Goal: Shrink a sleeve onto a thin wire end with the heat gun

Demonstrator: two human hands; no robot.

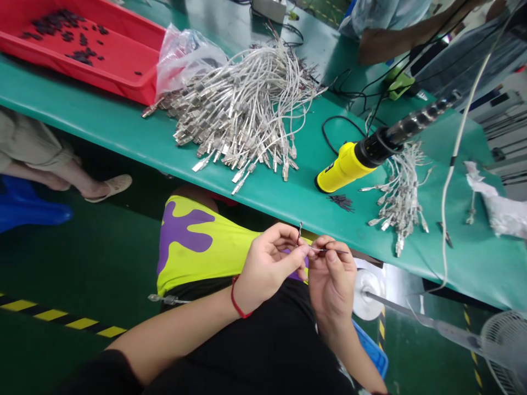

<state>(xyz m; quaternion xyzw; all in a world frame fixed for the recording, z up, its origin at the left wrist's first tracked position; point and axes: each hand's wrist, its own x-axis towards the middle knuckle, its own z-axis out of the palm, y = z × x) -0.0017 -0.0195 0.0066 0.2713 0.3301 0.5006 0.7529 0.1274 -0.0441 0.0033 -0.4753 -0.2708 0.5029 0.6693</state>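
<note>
One left hand (267, 267), one right hand (331, 278) — both pinching one cable (300, 235).

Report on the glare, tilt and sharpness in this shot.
Head view: pale sheen washes the far part of the green table; head view: the table's front edge runs aslant; head view: the fan is cropped and soft; head view: the thin wire at the left hand lacks crisp detail.

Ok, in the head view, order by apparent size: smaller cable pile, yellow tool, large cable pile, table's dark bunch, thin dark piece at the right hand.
1. Large cable pile, clearly largest.
2. Yellow tool and smaller cable pile: too close to rank.
3. Dark bunch.
4. Thin dark piece, smallest.
</note>
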